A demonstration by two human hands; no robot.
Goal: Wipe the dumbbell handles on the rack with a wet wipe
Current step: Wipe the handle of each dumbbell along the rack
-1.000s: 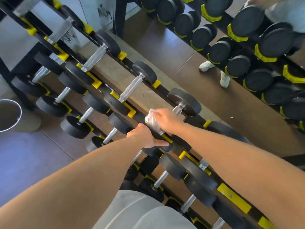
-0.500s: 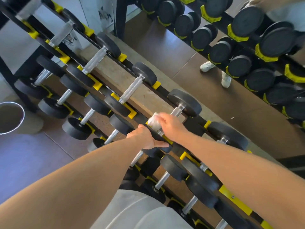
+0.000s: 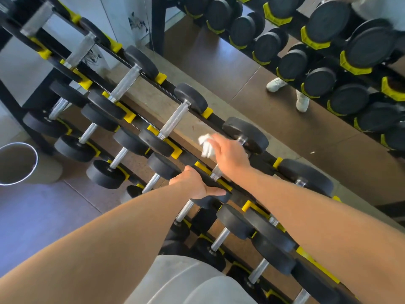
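A black rack with yellow cradles (image 3: 176, 150) runs diagonally and carries rows of black dumbbells with chrome handles. My right hand (image 3: 230, 155) holds a crumpled white wet wipe (image 3: 206, 144) over the handle of one top-row dumbbell; that handle shows below my wrist (image 3: 216, 172) and near its far head (image 3: 246, 134). My left hand (image 3: 196, 183) grips the near head of the same dumbbell at the front rail. To the left lies the neighbouring dumbbell's chrome handle (image 3: 174, 120), untouched.
Lower tiers hold more dumbbells (image 3: 118, 155). A round metal bin (image 3: 16, 163) stands on the floor at the left. A mirror at the right reflects a second row of dumbbells (image 3: 320, 82) and white shoes (image 3: 302, 102).
My right hand has slid with the wipe up the handle toward the far head, and its fingers look looser. My left hand has stayed on the near head.
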